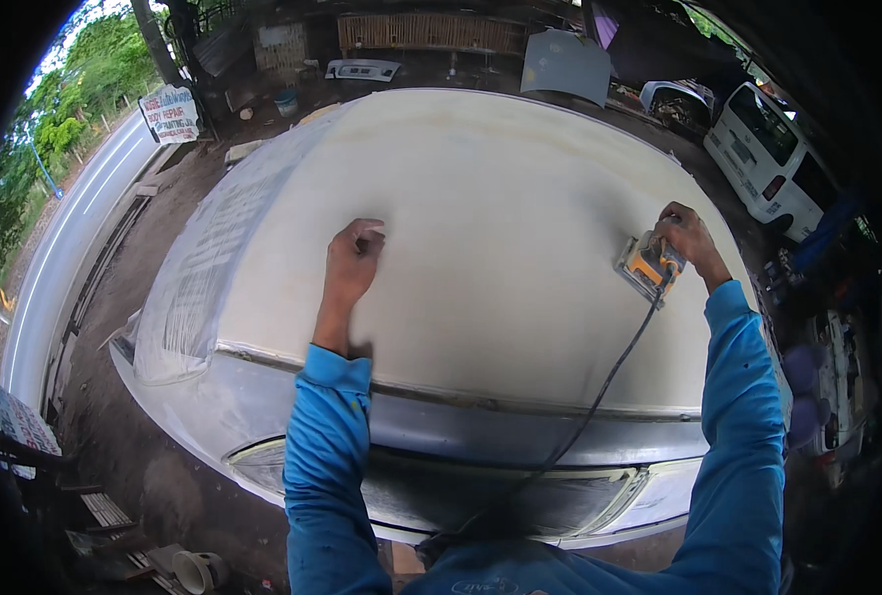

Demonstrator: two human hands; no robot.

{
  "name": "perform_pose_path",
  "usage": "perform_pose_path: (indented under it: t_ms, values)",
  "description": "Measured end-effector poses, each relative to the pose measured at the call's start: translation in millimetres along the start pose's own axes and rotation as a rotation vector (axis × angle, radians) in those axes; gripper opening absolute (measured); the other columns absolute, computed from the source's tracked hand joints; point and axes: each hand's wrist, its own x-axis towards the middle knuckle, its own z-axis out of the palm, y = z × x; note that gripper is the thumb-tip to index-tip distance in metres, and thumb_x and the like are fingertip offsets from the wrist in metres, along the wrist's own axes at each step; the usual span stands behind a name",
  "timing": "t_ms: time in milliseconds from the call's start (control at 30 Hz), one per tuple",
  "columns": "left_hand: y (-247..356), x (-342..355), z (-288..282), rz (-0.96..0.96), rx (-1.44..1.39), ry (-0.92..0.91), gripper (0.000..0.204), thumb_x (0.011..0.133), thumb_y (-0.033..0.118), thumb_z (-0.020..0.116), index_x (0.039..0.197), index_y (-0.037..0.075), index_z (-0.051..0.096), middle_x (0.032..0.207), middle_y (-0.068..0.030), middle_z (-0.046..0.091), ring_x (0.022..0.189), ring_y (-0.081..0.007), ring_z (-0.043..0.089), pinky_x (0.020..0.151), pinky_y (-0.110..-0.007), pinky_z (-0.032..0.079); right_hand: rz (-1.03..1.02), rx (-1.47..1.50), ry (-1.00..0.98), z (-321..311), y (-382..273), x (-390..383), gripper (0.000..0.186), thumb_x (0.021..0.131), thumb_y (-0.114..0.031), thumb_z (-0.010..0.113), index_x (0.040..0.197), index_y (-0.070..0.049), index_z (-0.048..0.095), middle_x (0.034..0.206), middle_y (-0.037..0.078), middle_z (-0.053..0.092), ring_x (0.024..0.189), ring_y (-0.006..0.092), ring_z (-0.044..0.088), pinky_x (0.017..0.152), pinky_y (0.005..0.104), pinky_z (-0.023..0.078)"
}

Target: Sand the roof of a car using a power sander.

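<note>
The broad, pale cream roof [481,258] of a car spreads out in front of me. Over its right side, my right hand [687,238] grips an orange and dark electric sander [647,264], whose flat pad faces the roof. A dark power cord [615,369] trails from the tool down across the roof edge and side window toward my body. Above the left part of the roof, my left hand [354,260] is loosely curled, fingertips drawn in toward the thumb; I see nothing held in it. Blue sleeves cover both arms.
Clear plastic sheeting [231,218] covers the car's left-end glass. Masking tape borders the side window [491,491]. A white van [768,149] stands at the far right, a loose grey panel [565,67] at the back. A road [84,213] and a signboard [170,114] lie left.
</note>
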Motion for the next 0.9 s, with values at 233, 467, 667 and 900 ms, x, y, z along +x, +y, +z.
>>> perform_pose_path:
  t_ms: [233, 467, 667, 900]
  values:
    - [9, 1, 3, 0.028, 0.059, 0.041, 0.022, 0.088, 0.003, 0.065, 0.109, 0.001, 0.069, 0.082, -0.0119, 0.071, 0.07, -0.018, 0.066, 0.068, -0.031, 0.051, 0.207, -0.103, 0.085, -47, 78, -35, 0.023, 0.078, -0.019, 0.063, 0.082, 0.002, 0.07, 0.086, 0.01, 0.068, 0.078, 0.0212, 0.067, 0.072, 0.0337, 0.052]
    - [12, 2, 10, 0.053, 0.136, 0.039, 0.023, 0.09, 0.005, 0.063, 0.111, 0.0, 0.069, 0.078, -0.0041, 0.066, 0.069, -0.0092, 0.058, 0.065, -0.026, 0.047, 0.03, -0.036, 0.016, -18, 19, -12, 0.029, 0.074, -0.024, 0.066, 0.087, 0.001, 0.071, 0.085, 0.016, 0.07, 0.076, 0.0273, 0.069, 0.075, 0.0378, 0.055]
    - [8, 3, 11, -0.029, 0.168, 0.043, 0.022, 0.09, 0.004, 0.063, 0.111, 0.001, 0.07, 0.083, -0.0083, 0.071, 0.073, -0.0123, 0.064, 0.068, -0.028, 0.051, -0.056, -0.104, -0.098, 37, -82, 33, 0.038, 0.07, -0.032, 0.067, 0.096, -0.006, 0.076, 0.097, 0.016, 0.074, 0.091, 0.0327, 0.07, 0.085, 0.0393, 0.054]
    - [5, 1, 11, 0.032, 0.102, 0.09, 0.021, 0.088, 0.004, 0.065, 0.108, 0.0, 0.069, 0.08, -0.0095, 0.07, 0.068, -0.0143, 0.062, 0.065, -0.031, 0.051, -0.306, 0.018, -0.197, 99, -182, 64, 0.035, 0.072, -0.031, 0.067, 0.09, -0.003, 0.075, 0.091, 0.016, 0.073, 0.086, 0.0307, 0.069, 0.081, 0.0381, 0.053]
